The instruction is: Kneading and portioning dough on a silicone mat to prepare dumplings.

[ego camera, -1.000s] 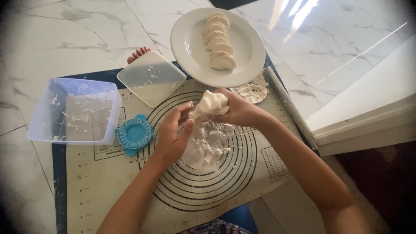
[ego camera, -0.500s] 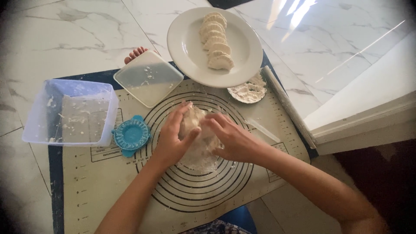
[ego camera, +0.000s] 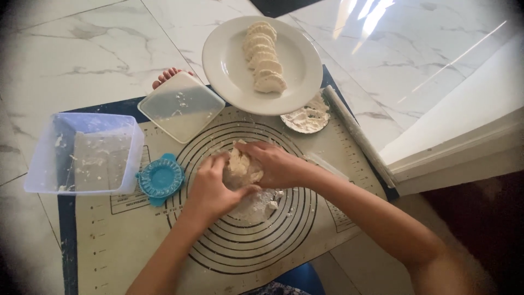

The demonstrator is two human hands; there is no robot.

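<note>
A lump of pale dough (ego camera: 242,168) rests on a beige baking mat (ego camera: 109,240) printed with dark circles, over a patch of flour (ego camera: 256,205). My left hand (ego camera: 210,188) cups the dough from the near left. My right hand (ego camera: 273,164) presses on it from the right, fingers curled over its top. Both hands hold the same lump.
A white plate (ego camera: 229,71) with several folded dumplings (ego camera: 263,57) sits at the back. Beside it lie a small flour dish (ego camera: 307,117) and a rolling pin (ego camera: 357,136). A blue dumpling press (ego camera: 160,178), a clear tub (ego camera: 82,153) and its lid (ego camera: 180,106) stand left. Toes (ego camera: 166,76) show behind the lid.
One second ago my right hand held the dough raised above the mat. It came down onto the floury centre, and both hands now close around it.
</note>
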